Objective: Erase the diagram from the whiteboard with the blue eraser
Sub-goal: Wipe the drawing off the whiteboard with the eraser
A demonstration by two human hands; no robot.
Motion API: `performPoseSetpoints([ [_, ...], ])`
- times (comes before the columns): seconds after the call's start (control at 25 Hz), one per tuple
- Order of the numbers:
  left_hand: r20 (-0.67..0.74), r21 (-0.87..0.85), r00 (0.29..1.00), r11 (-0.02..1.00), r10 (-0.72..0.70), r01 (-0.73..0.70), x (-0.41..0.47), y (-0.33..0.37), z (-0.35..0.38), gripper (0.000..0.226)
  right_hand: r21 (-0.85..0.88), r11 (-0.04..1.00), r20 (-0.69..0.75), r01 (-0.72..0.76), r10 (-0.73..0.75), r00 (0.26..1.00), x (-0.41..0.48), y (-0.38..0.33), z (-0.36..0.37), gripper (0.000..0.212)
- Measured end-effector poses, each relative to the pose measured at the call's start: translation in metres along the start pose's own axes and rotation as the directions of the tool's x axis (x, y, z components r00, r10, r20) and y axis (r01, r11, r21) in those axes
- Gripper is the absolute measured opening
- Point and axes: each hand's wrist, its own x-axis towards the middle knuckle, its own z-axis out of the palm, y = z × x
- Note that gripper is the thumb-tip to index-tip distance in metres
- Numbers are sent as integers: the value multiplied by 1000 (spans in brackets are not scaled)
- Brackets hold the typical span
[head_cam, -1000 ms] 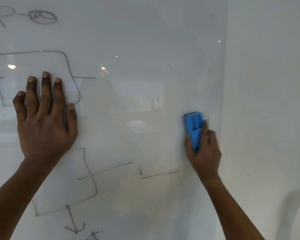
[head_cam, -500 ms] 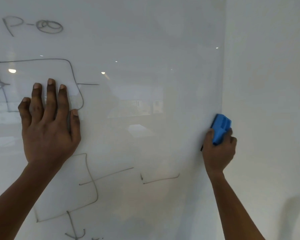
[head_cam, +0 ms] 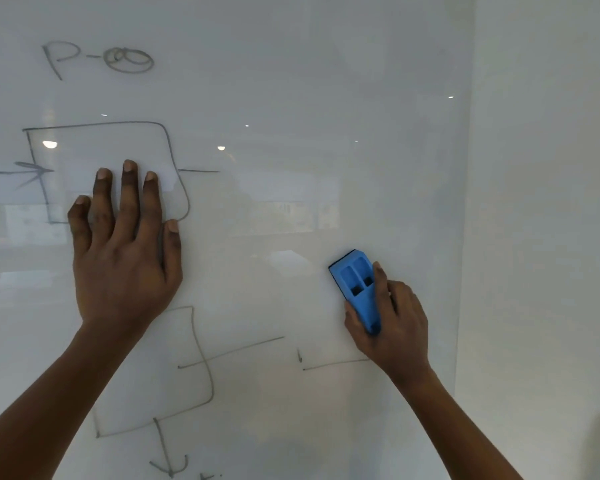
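right hand (head_cam: 394, 320) grip – clasps blue eraser (head_cam: 357, 289) on whiteboard (head_cam: 291, 81) | left hand (head_cam: 122, 251) – flat, released

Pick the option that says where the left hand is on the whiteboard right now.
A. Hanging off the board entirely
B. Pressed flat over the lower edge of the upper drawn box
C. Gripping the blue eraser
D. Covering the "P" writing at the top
B. The left hand lies flat, fingers spread, across the lower edge of the upper drawn box, while the right hand holds the blue eraser.
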Motion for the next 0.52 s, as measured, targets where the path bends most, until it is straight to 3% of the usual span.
performPoseSetpoints([
  [0.2,38,-8,999,1000,-9,10,1,0,-2,62,-7,1000,6,0,0,1000,-3,4,2,70],
  [0.28,48,-13,999,1000,-13,14,1,1,-3,62,56,966,-63,-254,257,964,-7,7,1,69],
  [0.32,46,-8,999,1000,-13,13,1,2,-4,61,133,870,-115,-476,490,864,-6,6,0,67],
  [0.36,40,0,999,1000,-14,14,1,3,-4,60,204,721,-151,-663,692,706,-5,4,0,65],
  [0.4,38,8,999,1000,-18,17,1,4,-5,60,235,581,-175,-779,814,554,-3,-1,0,63],
  [0.44,41,11,999,1000,-24,24,1,6,-5,60,225,510,-188,-830,859,477,-1,-11,2,62],
  [0.48,47,9,998,1000,-30,29,1,7,-5,60,209,523,-193,-826,850,490,-1,-28,6,62],
  [0.52,53,11,998,999,-33,32,0,7,-6,60,210,592,-184,-778,806,563,-4,-52,11,63],
])
